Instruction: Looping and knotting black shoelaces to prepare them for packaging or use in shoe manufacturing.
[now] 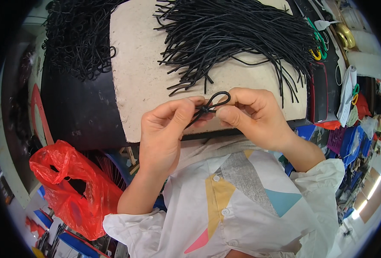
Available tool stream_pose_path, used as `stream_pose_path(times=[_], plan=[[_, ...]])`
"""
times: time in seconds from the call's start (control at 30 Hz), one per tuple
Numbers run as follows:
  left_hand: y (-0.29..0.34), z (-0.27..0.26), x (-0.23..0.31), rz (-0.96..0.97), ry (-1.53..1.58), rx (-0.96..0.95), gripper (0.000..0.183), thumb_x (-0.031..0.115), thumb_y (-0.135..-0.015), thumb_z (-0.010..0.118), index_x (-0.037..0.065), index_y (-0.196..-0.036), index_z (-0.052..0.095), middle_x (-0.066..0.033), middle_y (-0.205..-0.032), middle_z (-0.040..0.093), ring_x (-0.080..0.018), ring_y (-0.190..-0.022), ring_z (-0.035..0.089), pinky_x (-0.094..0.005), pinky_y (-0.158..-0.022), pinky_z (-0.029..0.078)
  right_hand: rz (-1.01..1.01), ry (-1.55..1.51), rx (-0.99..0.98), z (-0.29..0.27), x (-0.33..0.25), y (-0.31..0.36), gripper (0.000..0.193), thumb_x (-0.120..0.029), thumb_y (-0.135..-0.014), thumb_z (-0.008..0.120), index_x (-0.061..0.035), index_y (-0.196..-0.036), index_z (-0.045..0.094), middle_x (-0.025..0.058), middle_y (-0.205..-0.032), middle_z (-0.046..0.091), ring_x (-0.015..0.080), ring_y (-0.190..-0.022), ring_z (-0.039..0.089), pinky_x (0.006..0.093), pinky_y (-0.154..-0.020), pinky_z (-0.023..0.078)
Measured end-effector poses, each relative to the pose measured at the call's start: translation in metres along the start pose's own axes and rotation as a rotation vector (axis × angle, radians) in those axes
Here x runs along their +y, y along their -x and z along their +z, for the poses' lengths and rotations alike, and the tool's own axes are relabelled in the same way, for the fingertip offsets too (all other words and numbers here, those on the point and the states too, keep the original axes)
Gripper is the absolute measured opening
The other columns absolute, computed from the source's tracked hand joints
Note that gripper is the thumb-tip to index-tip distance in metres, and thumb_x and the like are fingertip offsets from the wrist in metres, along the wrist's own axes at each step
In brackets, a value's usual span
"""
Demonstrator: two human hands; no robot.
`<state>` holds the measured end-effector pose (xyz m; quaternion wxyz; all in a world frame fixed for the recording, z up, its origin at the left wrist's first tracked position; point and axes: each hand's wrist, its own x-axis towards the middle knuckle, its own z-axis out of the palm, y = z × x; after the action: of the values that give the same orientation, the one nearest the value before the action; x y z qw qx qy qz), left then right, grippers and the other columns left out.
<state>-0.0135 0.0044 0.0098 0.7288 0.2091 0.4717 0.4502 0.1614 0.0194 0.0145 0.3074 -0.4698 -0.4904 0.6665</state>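
Observation:
Between my two hands is a black cord [219, 95] with a loop at its upper right and a knot at its middle. My left hand [169, 118] pinches the cord just left of the knot, and its tail slants down by the fingers. On the other side, my right hand [253, 114] has thumb and forefinger closed on the cord beside the loop. Just beyond them a thick bundle of straight black cords [238, 34] is spread over a pale board [134, 86]. A tangled heap of looped black cords [78, 34] lies at the far left.
A red plastic bag [78, 189] hangs at the lower left, below a red triangular ruler [39, 112]. Along the right edge are a dark red-trimmed case [319, 92], green-handled scissors [322, 41] and a gold ring-shaped roll [345, 35]. Blue bins [353, 144] stand farther right.

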Motion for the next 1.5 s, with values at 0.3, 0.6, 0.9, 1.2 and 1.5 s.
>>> stream_pose_path(times=[0.3, 0.6, 0.9, 1.2, 1.5], plan=[[0.005, 0.003, 0.003, -0.077, 0.200, 0.027, 0.024, 0.019, -0.088, 0.052, -0.004, -0.088, 0.060, -0.0108, -0.082, 0.062, -0.0172, -0.076, 0.062, -0.0269, -0.067, 0.051, -0.331, 0.417, 0.050, -0.001, -0.005, 0.002, 0.008, -0.007, -0.076, 0.062, -0.0015, -0.072, 0.057, 0.0087, -0.063, 0.055, 0.0198, -0.054, 0.051, 0.0278, -0.049, 0.039], [-0.061, -0.064, 0.095, 0.972, -0.786, 0.482, 0.024, 0.006, -0.079, 0.062, 0.002, -0.103, 0.061, -0.0106, -0.104, 0.059, -0.0151, -0.097, 0.055, -0.0243, -0.083, 0.042, -0.762, 1.182, 0.456, -0.055, -0.018, -0.064, 0.007, -0.011, -0.070, 0.066, -0.0086, -0.075, 0.063, 0.0013, -0.070, 0.056, 0.0186, -0.069, 0.053, 0.0314, -0.065, 0.037], [-0.071, -0.069, 0.111, 1.269, -1.854, 0.838, 0.022, 0.017, -0.077, 0.063, 0.014, -0.098, 0.065, -0.0049, -0.109, 0.060, -0.0225, -0.106, 0.052, -0.0428, -0.095, 0.030, -0.786, 1.041, 0.555, -0.055, -0.030, -0.060, 0.007, -0.012, -0.069, 0.067, -0.0104, -0.075, 0.064, -0.0003, -0.066, 0.059, 0.0166, -0.061, 0.054, 0.0286, -0.066, 0.037], [-0.049, 0.020, 0.054, 1.312, -1.336, 0.034, 0.031, -0.004, -0.062, 0.070, 0.003, -0.092, 0.066, -0.0093, -0.080, 0.062, -0.0173, -0.063, 0.055, -0.0248, -0.056, 0.044, -0.813, 0.828, 0.289, -0.021, -0.060, -0.034, 0.012, 0.004, -0.067, 0.067, -0.0016, -0.077, 0.064, 0.0056, -0.066, 0.056, 0.0106, -0.054, 0.049, 0.0197, -0.043, 0.035], [-0.024, 0.004, 0.051, 0.510, -0.630, -0.110, 0.014, 0.001, -0.074, 0.065, -0.001, -0.087, 0.066, -0.0052, -0.075, 0.055, -0.0105, -0.063, 0.053, -0.0185, -0.053, 0.041, -0.628, 0.681, 0.252, -0.027, -0.057, -0.025, 0.013, 0.003, -0.071, 0.064, -0.0002, -0.084, 0.064, 0.0030, -0.070, 0.055, 0.0048, -0.053, 0.044, 0.0175, -0.044, 0.029]])
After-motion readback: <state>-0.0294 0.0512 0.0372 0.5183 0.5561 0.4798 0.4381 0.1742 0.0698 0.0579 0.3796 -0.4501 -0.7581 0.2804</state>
